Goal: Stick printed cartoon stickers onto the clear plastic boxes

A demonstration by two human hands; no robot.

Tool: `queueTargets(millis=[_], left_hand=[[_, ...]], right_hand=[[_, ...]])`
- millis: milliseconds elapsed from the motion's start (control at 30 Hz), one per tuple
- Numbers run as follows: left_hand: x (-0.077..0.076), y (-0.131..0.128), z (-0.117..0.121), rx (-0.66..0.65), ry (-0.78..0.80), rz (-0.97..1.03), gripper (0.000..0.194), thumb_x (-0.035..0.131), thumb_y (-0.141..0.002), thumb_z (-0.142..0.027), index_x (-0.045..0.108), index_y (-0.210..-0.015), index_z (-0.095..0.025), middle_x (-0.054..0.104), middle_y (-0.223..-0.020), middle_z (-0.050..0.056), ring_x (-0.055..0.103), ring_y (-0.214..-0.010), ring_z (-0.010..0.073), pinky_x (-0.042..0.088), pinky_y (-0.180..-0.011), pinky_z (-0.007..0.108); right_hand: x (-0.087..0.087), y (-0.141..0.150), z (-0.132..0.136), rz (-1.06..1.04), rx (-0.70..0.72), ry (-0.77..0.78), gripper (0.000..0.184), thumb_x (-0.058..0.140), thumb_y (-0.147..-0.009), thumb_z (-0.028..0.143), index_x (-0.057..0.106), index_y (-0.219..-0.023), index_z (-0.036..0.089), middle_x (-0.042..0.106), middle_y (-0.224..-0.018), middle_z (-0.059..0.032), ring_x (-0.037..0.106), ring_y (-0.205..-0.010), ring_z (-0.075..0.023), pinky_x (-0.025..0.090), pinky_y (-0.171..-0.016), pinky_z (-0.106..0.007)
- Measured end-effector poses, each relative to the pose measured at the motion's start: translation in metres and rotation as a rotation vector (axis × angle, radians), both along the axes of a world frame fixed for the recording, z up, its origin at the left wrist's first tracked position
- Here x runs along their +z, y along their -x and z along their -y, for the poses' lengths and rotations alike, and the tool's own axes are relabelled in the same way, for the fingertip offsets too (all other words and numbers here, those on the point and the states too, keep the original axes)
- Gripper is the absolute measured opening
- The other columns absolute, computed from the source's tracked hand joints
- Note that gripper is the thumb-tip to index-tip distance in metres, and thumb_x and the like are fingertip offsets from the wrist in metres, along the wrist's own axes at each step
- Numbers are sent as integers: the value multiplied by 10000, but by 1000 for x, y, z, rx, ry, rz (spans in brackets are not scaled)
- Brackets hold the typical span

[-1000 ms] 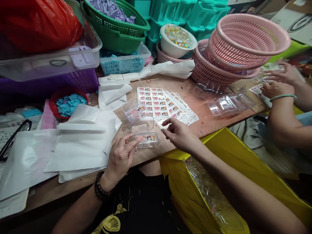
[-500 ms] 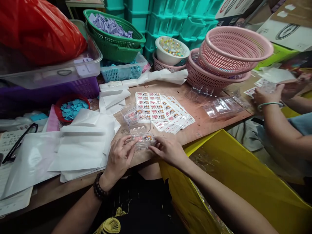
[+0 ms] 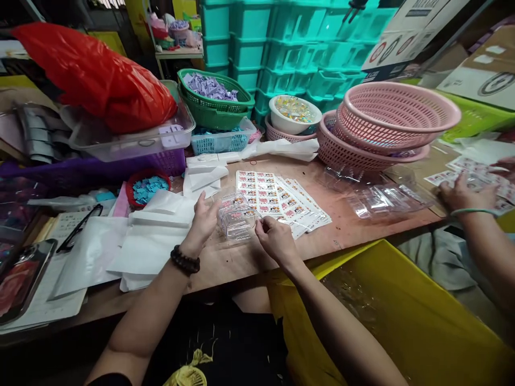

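Note:
A clear plastic clamshell case (image 3: 238, 228) with cat stickers on it stands partly raised at the table's front. My right hand (image 3: 277, 238) pinches its right edge between thumb and fingers. At the case's left side is my left hand (image 3: 204, 219), a dark beaded bracelet on its wrist. Its fingers are apart, close to the case; whether they touch it I cannot tell. Just behind lie fanned sheets of cat stickers (image 3: 265, 187).
White backing papers (image 3: 155, 241) lie to the left, by a red basket (image 3: 129, 188) of blue pieces. Several empty clear cases (image 3: 388, 199) and stacked pink baskets (image 3: 402, 115) are to the right. A co-worker's hand (image 3: 469, 193) is at far right. A yellow bin (image 3: 398, 300) stands below the edge.
My right hand has closed on the case's right edge, and the case's near part has tilted up and away. My left hand has shifted to its left side. The view has tilted up.

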State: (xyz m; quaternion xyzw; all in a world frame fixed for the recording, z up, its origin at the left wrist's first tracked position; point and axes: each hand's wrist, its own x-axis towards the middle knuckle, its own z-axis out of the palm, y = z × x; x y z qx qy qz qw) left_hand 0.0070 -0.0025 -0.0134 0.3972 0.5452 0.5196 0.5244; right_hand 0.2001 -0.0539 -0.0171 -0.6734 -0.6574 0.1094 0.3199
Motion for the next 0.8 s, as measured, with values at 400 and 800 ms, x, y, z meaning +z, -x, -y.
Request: queueTargets(millis=[400,800], left_hand=[[-19,-7,-19,0,104,114,835,825,-781,-297,385,-1486,-217,501,-1498,165,473,-1395,274,455,-1077,346],[0,-8,-1,-91,111,217,739,780,-776,-174,447,-1430,-262,639,-1259,91,687,-984,186,583,-718,245]], right_hand=[[-3,-10,-1,-121,50,16,227,499,-852,266,510,-629,225,620,-640,-30,595,-634,-170,435,-659,-267],[-18,7,-20,-382,124,171,475,542,-857,226,618,-1322,170,751,-942,-52,692,-825,-183,555,-805,-322]])
